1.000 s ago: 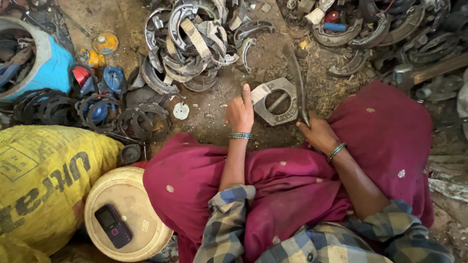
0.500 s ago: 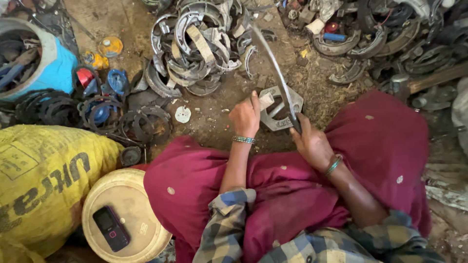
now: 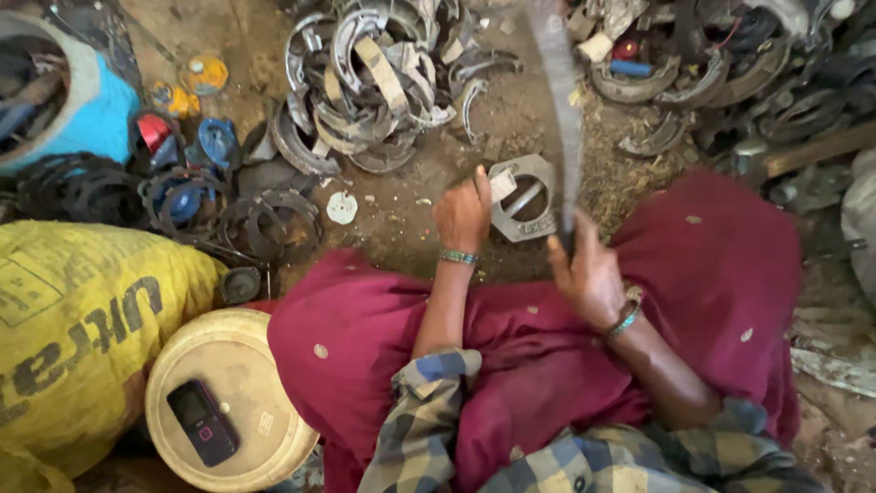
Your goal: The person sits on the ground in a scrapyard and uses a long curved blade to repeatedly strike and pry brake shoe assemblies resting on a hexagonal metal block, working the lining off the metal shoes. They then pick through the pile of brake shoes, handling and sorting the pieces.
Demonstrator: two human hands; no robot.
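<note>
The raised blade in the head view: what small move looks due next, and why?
Probably a short downward stroke onto the metal block. The right hand grips the long curved blade, which stands lifted and motion-blurred above it. The left hand pins a small pale strip on the block's edge, thumb close to where the blade would land, so the stroke should stay clear of it.
</note>
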